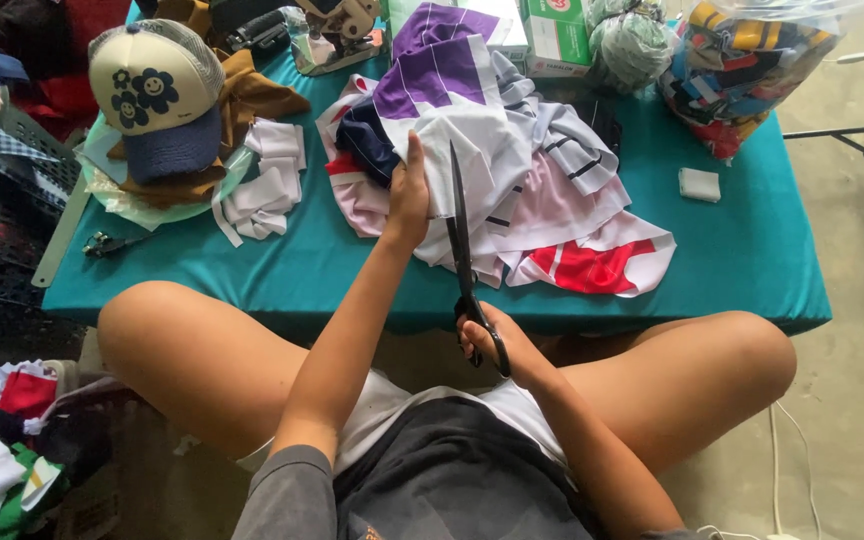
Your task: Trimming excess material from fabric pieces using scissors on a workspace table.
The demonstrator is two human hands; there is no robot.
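Observation:
My left hand (pixel 408 195) grips the edge of a white piece of fabric (pixel 472 140) in a pile of white, purple, pink and red cloth on a low teal table (pixel 752 260). My right hand (pixel 497 345) holds black scissors (pixel 460 235) by the handles, below the table's front edge. The long blades point up and away from me, lying against the white fabric just right of my left hand. I sit cross-legged with both knees at the table's front.
A cream and navy cap (pixel 157 100) rests on brown cloth at the back left. White fabric strips (pixel 267 180) lie beside it. A clear bag of coloured scraps (pixel 742 70), boxes (pixel 557 35) and a small white block (pixel 699 184) stand at the right. Cloth piles (pixel 2 440) cover the floor left.

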